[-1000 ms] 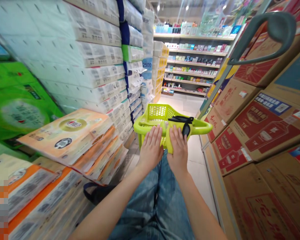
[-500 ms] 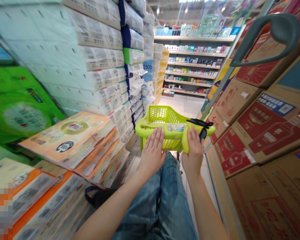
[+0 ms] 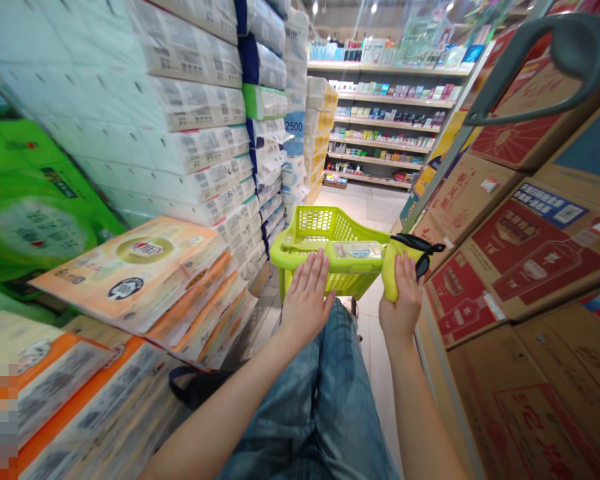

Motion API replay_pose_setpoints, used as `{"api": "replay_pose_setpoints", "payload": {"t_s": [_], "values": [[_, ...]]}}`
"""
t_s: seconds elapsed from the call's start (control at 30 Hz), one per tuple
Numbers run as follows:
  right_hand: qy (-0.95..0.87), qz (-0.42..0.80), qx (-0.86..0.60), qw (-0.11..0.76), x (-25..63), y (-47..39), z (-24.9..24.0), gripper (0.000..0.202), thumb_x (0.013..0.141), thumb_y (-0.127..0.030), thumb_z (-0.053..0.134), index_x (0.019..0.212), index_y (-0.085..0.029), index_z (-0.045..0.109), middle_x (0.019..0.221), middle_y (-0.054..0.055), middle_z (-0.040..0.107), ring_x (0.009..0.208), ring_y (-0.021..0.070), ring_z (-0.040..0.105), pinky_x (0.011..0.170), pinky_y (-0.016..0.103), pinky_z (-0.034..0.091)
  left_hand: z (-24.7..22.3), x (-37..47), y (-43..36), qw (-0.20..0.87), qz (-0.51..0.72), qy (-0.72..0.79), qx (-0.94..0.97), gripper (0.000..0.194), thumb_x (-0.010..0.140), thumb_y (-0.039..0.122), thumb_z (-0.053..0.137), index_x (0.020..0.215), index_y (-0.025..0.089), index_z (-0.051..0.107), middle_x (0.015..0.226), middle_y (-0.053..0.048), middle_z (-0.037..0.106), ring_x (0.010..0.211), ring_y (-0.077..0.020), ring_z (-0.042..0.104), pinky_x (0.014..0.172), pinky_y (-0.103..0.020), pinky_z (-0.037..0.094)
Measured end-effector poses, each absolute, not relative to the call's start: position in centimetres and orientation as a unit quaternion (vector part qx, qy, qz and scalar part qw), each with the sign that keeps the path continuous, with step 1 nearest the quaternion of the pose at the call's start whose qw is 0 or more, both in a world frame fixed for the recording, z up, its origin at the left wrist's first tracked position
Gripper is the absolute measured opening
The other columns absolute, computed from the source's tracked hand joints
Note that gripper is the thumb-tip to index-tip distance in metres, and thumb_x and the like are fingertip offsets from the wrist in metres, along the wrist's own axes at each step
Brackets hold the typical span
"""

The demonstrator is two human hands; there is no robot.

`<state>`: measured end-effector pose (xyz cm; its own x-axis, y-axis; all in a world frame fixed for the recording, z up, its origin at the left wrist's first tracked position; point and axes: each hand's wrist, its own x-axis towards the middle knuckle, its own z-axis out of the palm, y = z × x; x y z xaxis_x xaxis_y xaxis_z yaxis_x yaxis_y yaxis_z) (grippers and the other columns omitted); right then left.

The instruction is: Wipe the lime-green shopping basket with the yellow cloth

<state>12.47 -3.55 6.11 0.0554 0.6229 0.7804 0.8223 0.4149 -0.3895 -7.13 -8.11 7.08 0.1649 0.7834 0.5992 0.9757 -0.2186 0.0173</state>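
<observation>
A lime-green plastic shopping cart [image 3: 347,283] with holed sides stands in front of my legs. My left hand [image 3: 307,290] lies on its rim bar with fingers stretched flat, to the left of a clear label panel [image 3: 359,250]. At the bar's right end, my right hand [image 3: 403,297] is closed on a yellow cloth [image 3: 389,272] pressed to the bar. Just beyond those fingers is a black strap-like thing [image 3: 420,243] with a dark rounded part, its kind unclear. The cloth's underside is hidden.
Stacked tissue packs [image 3: 205,140] wall the left side, with orange packs [image 3: 145,263] jutting out low down. Cardboard cartons [image 3: 530,267] line the right, below a grey hooked handle [image 3: 575,73]. Shelves of small boxed goods [image 3: 390,120] stand ahead across a tiled floor [image 3: 367,198].
My right hand has slid right along the bar with the yellow cloth, uncovering more of the label panel. My left hand stays in nearly the same place.
</observation>
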Motion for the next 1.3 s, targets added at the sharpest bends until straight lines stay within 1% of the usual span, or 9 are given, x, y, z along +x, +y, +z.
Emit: {"api": "replay_pose_setpoints", "payload": {"t_s": [0.1,0.2,0.33,0.6,0.8,0.93,1.03,1.17,1.3], "values": [[-0.700,-0.091,-0.519,0.482,9.6,-4.5,6.6,0.083,0.075,-0.004,0.039,0.156,-0.022,0.033,0.160,0.011,0.040,0.152,0.0256,0.030,0.122,0.058,0.025,7.1,-7.3,-8.2,0.186,-0.255,-0.594,-0.740,0.070,0.101,0.035,0.040,0.158,0.005,0.016,0.166,-0.013,0.021,0.156,-0.0252,0.015,0.125,-0.044,0.025],[-0.768,-0.078,-0.465,0.434,6.2,-6.2,7.0,0.080,0.078,-0.005,0.042,0.156,-0.019,0.032,0.161,0.011,0.039,0.154,0.0236,0.027,0.123,0.053,0.026,7.3,-7.6,-8.4,0.186,-0.259,-0.584,-0.746,0.071,0.098,0.029,0.042,0.158,0.005,0.016,0.167,-0.013,0.019,0.156,-0.0255,0.013,0.126,-0.044,0.023],[-0.816,-0.075,-0.422,0.388,6.3,-6.9,7.1,0.079,0.079,-0.003,0.042,0.156,-0.021,0.033,0.160,0.009,0.041,0.153,0.0195,0.028,0.125,0.048,0.023,7.3,-7.8,-8.5,0.187,-0.257,-0.580,-0.750,0.070,0.097,0.027,0.042,0.158,0.005,0.017,0.167,-0.013,0.018,0.156,-0.0246,0.013,0.126,-0.043,0.020],[-0.664,-0.094,-0.542,0.507,13.3,-3.3,6.2,0.082,0.071,-0.003,0.040,0.151,-0.020,0.043,0.156,0.012,0.045,0.149,0.0266,0.037,0.121,0.058,0.027,7.2,-7.4,-8.3,0.179,-0.253,-0.589,-0.746,0.071,0.100,0.034,0.042,0.159,0.005,0.014,0.167,-0.013,0.019,0.156,-0.0249,0.013,0.126,-0.043,0.021],[-0.732,-0.091,-0.491,0.463,6.7,-5.2,7.3,0.081,0.075,-0.005,0.042,0.155,-0.019,0.036,0.159,0.012,0.042,0.153,0.0251,0.029,0.123,0.055,0.025,7.5,-7.4,-8.4,0.175,-0.255,-0.589,-0.747,0.068,0.100,0.031,0.042,0.158,0.005,0.018,0.166,-0.014,0.020,0.156,-0.0249,0.014,0.126,-0.043,0.023],[-0.800,-0.082,-0.430,0.411,6.0,-6.0,7.6,0.079,0.077,-0.004,0.042,0.154,-0.021,0.036,0.158,0.010,0.044,0.151,0.0208,0.033,0.125,0.050,0.023,7.6,-7.6,-8.5,0.176,-0.248,-0.588,-0.750,0.067,0.099,0.030,0.041,0.158,0.005,0.018,0.167,-0.013,0.019,0.156,-0.0249,0.013,0.126,-0.044,0.023],[-0.771,-0.085,-0.446,0.446,9.3,-4.9,7.2,0.075,0.078,-0.004,0.041,0.151,-0.022,0.043,0.155,0.009,0.048,0.149,0.0212,0.038,0.125,0.052,0.022,7.5,-7.6,-8.5,0.175,-0.244,-0.588,-0.751,0.069,0.100,0.031,0.042,0.159,0.006,0.015,0.167,-0.012,0.017,0.156,-0.0236,0.011,0.126,-0.043,0.023],[-0.672,-0.082,-0.527,0.513,13.0,-3.1,6.6,0.076,0.074,-0.005,0.041,0.148,-0.020,0.048,0.152,0.012,0.051,0.147,0.0280,0.040,0.120,0.060,0.027,7.5,-7.5,-8.4,0.170,-0.242,-0.593,-0.749,0.072,0.099,0.031,0.043,0.159,0.006,0.013,0.167,-0.012,0.016,0.156,-0.0234,0.010,0.126,-0.043,0.022],[-0.672,-0.074,-0.542,0.499,10.5,-4.1,7.3,0.081,0.070,-0.003,0.041,0.149,-0.020,0.046,0.154,0.011,0.049,0.149,0.0273,0.037,0.121,0.057,0.029,7.4,-7.3,-8.4,0.173,-0.253,-0.593,-0.745,0.070,0.100,0.032,0.042,0.158,0.005,0.016,0.167,-0.012,0.017,0.156,-0.0239,0.011,0.127,-0.043,0.021]]}}
